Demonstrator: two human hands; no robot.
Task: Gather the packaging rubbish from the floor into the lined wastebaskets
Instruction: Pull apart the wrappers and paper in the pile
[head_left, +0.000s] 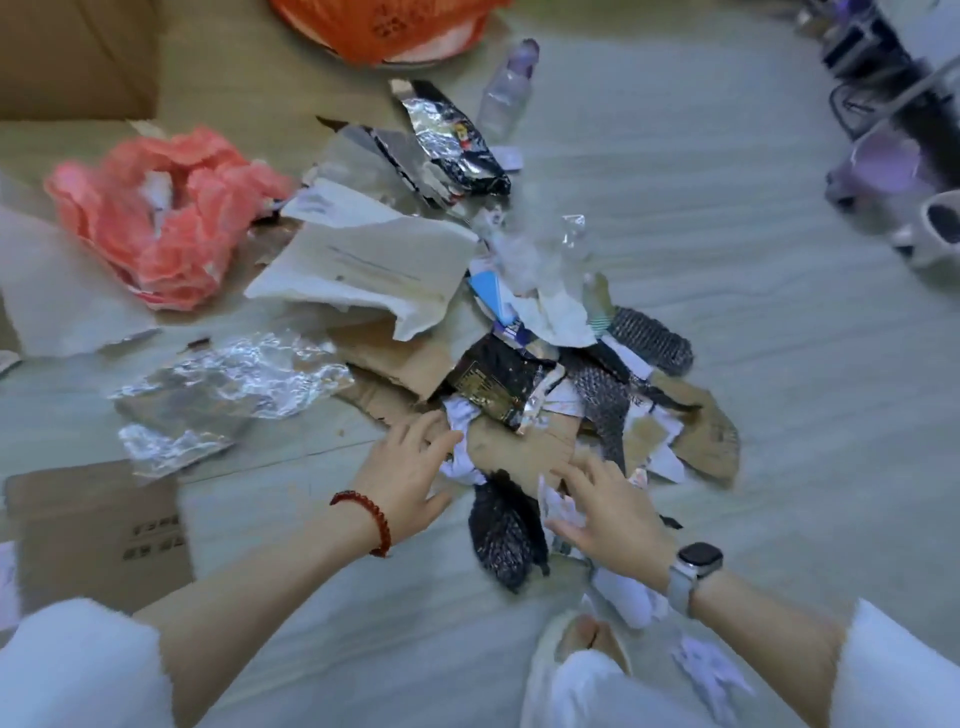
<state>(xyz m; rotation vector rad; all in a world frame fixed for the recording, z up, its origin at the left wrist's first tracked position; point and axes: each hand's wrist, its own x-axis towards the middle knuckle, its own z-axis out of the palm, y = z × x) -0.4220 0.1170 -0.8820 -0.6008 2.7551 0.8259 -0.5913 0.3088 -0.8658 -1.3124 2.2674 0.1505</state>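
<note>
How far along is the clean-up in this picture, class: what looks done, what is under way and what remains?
Done: little that shows; only an orange bag at the top edge, perhaps a liner. In hand: the left hand and right hand reach into the central pile's cardboard piece, fingers spread, nothing lifted. Left: pink bag, foil sheet, plastic bottle, torn paper.

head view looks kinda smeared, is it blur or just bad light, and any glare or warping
Head view: motion blur smears most of the frame, worst at the clear bottle and the right edge; both hands, left hand and right hand, are soft-edged. Light is dim, flat and cool, with weak shadows. Glare shows only on the crumpled foil sheet. Wide-angle distortion bends the floor lines and stretches the white sleeves at the bottom corners.
</note>
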